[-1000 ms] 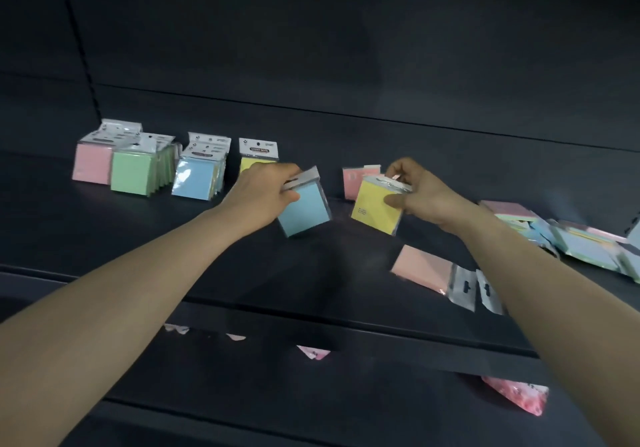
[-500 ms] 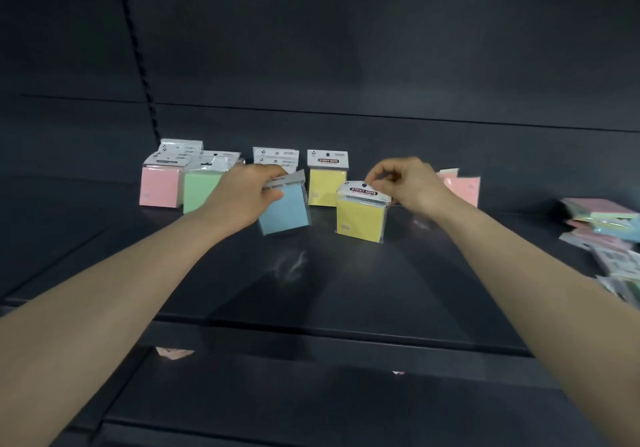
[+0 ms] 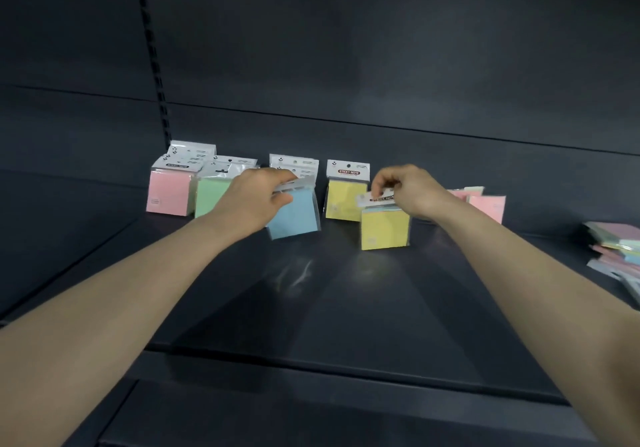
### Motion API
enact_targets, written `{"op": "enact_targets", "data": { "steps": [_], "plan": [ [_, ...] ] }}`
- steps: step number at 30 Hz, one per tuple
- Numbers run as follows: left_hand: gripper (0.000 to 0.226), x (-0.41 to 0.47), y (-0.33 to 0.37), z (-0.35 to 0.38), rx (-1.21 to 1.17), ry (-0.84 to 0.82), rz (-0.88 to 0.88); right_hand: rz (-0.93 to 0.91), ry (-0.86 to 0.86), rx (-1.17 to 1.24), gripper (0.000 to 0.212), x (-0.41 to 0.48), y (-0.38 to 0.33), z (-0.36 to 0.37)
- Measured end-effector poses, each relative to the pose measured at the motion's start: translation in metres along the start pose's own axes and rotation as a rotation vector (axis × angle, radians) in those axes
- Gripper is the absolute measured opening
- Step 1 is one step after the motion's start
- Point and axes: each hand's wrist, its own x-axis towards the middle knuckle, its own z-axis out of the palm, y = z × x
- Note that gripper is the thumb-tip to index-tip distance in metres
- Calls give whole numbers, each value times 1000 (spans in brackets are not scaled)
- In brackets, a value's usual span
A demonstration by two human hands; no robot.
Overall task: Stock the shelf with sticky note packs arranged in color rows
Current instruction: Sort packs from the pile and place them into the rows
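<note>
**Both grips on packs at the colour rows**

The left grip (image 3: 256,201) is curled round the white header card of a blue sticky note pack (image 3: 294,216), thumb beneath and fingers over the top. The pack hangs tilted just in front of the blue row (image 3: 294,164), of which only the header cards show behind it. Whether its lower edge touches the shelf (image 3: 311,308) cannot be told.

The right grip (image 3: 410,190) pinches the header of a yellow sticky note pack (image 3: 384,228). This pack stands upright on the shelf, just in front and slightly right of the standing yellow pack (image 3: 346,197) at the back.

Along the back, from the left, stand the pink packs (image 3: 169,190), then the green packs (image 3: 211,197), partly hidden by the left wrist. Behind the right wrist lean more pink packs (image 3: 488,206). At the far right edge of the shelf, well apart from the rows, lies a loose pile of mixed packs (image 3: 616,242).
</note>
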Motion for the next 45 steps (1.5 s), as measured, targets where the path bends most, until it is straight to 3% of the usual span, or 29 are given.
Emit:
{"op": "enact_targets", "data": {
  "steps": [4,9,13,20,28,35,41,45],
  "plan": [
    [28,5,-2,1,16,11,2,57,-21,84,45,23,3,8],
    [18,7,-6,5,42,1,4,19,-267,85,18,29,11,7],
    [12,9,-10,9,65,-31,-37,-78,-377,54,31,31,17,5],
    [23,9,-10,10,53,-46,-53,-182,-187,257,32,51,12,23],
    [29,9,-13,10,44,-39,-60,-280,121,103,19,67,10,51],
    [21,9,-17,8,36,-38,-44,-405,202,-301,17,63,17,70],
    [22,9,-17,7,36,-18,-44,-519,346,-270,30,55,9,60],
    [12,12,-20,6,-6,-3,-51,-539,230,-98,27,41,-12,52]
  ]
}}
